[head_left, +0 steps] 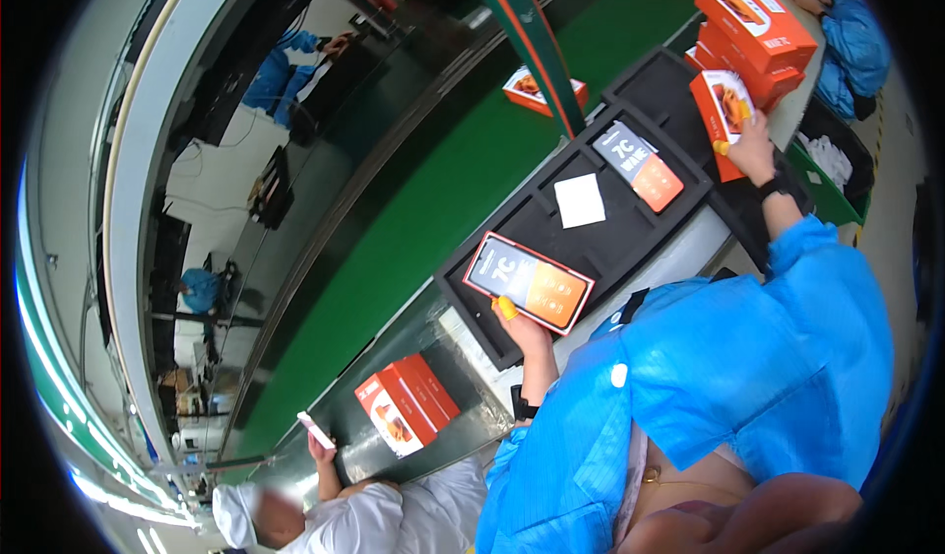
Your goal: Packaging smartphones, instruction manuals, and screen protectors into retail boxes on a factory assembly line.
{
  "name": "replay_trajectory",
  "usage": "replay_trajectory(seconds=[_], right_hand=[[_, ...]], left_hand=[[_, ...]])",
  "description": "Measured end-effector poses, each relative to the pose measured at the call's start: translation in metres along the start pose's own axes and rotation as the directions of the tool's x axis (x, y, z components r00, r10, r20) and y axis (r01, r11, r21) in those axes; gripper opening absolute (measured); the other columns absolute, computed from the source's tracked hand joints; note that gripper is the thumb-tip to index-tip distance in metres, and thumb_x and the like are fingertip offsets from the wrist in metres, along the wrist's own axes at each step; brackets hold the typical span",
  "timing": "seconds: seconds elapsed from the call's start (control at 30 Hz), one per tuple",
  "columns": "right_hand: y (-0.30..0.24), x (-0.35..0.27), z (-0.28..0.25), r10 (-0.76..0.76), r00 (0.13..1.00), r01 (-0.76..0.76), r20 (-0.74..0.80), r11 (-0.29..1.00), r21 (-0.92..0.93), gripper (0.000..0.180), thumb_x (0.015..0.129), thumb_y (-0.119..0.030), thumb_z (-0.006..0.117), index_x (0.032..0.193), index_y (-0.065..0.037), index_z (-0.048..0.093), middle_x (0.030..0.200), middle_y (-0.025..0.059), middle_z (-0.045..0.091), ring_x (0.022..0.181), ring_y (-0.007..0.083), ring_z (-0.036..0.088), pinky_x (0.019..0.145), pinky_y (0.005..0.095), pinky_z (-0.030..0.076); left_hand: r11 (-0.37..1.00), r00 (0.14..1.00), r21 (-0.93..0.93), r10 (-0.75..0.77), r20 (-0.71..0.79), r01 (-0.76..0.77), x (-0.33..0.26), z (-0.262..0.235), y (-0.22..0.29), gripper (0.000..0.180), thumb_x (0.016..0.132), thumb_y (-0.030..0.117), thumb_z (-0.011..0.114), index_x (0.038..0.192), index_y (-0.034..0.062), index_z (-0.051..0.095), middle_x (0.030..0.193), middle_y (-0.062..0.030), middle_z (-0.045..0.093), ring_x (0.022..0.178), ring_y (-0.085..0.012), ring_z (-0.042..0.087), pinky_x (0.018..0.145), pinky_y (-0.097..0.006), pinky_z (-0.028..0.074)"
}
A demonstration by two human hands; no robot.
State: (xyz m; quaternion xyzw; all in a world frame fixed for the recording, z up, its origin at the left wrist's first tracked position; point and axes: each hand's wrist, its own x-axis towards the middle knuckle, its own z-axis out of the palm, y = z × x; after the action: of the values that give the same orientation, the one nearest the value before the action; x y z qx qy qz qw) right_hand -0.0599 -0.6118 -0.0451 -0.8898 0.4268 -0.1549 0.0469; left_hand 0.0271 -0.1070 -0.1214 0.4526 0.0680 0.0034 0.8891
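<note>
My left hand point(524, 331), a yellow finger cot on one finger, grips the near edge of an open orange phone box point(588, 289). In that box a smartphone point(526, 280) lies face up under a grey-and-orange printed film. Over at the right, my right hand point(753, 148) is closed on an orange-and-white box piece point(717, 107); whether it is a lid or a whole box I cannot tell. A second filmed smartphone point(638, 166) rests in the black tray point(615, 249), and a white square card point(580, 201) lies between the two phones.
A stack of orange boxes point(753, 32) stands beyond my right hand. Past the tray runs a green conveyor belt point(394, 199) with an orange box point(536, 91) beside a green post point(527, 42). At lower left, more boxes point(409, 404) stand near a co-worker in white point(394, 515).
</note>
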Motion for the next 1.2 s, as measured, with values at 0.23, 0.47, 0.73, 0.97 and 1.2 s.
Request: replay_trajectory(seconds=[0.23, 0.47, 0.73, 0.97, 1.2], right_hand=[[-0.201, -0.111, -0.143, -0.785, 0.616, 0.408, -0.068, 0.244, 0.880, 0.084, 0.067, -0.027, 0.077, 0.140, -0.010, 0.039, 0.136, 0.0192, 0.041, 0.119, 0.0359, 0.044, 0.104, 0.0424, 0.035], [-0.300, -0.172, -0.122, -0.812, 0.330, 0.631, 0.481, 0.569, 0.527, 0.085, 0.074, -0.059, 0.066, 0.124, 0.009, 0.050, 0.140, 0.0269, 0.028, 0.120, 0.0433, 0.042, 0.099, 0.0470, 0.040], [-0.296, -0.192, -0.121, -0.829, 0.317, 0.718, 0.461, 0.527, 0.455, 0.080, 0.076, -0.053, 0.066, 0.126, 0.007, 0.049, 0.139, 0.0257, 0.029, 0.119, 0.0392, 0.041, 0.089, 0.0448, 0.048], [-0.294, -0.216, -0.110, -0.833, 0.289, 0.805, 0.472, 0.478, 0.352, 0.074, 0.071, -0.038, 0.069, 0.124, 0.010, 0.050, 0.144, 0.0308, 0.019, 0.115, 0.0407, 0.041, 0.084, 0.0462, 0.048], [-0.292, -0.229, -0.068, -0.879, 0.360, 0.816, 0.312, 0.458, 0.352, 0.076, 0.066, -0.039, 0.071, 0.121, 0.010, 0.053, 0.140, 0.0294, 0.026, 0.104, 0.0376, 0.047, 0.070, 0.0439, 0.049]], left_hand=[[0.986, 0.990, 0.098, 0.132, 0.051, -0.136, 0.004, -0.003, -0.005, 0.042, 0.097, 0.042, 0.045, 0.118, 0.0045, 0.044, 0.111, -0.0098, 0.057, 0.100, -0.0222, 0.060, 0.085, -0.035, 0.051], [0.979, 0.984, 0.106, 0.176, -0.023, -0.172, -0.001, 0.009, -0.007, 0.036, 0.100, 0.038, 0.039, 0.118, 0.0066, 0.043, 0.118, -0.0109, 0.052, 0.108, -0.0209, 0.055, 0.092, -0.037, 0.046], [0.907, 0.967, 0.338, 0.253, 0.044, -0.252, -0.003, 0.015, -0.016, 0.037, 0.098, 0.030, 0.043, 0.126, 0.0056, 0.041, 0.123, -0.0100, 0.051, 0.109, -0.0212, 0.054, 0.094, -0.036, 0.044], [0.908, 0.963, 0.322, 0.245, 0.111, -0.268, -0.023, 0.028, -0.001, 0.048, 0.092, 0.021, 0.056, 0.134, 0.0053, 0.038, 0.128, -0.0095, 0.050, 0.117, -0.0225, 0.051, 0.100, -0.037, 0.041], [0.996, 0.997, -0.067, -0.060, 0.044, 0.063, -0.009, 0.010, 0.005, 0.037, 0.093, 0.016, 0.055, 0.126, 0.0054, 0.042, 0.121, -0.0115, 0.054, 0.108, -0.0231, 0.058, 0.089, -0.038, 0.050]])
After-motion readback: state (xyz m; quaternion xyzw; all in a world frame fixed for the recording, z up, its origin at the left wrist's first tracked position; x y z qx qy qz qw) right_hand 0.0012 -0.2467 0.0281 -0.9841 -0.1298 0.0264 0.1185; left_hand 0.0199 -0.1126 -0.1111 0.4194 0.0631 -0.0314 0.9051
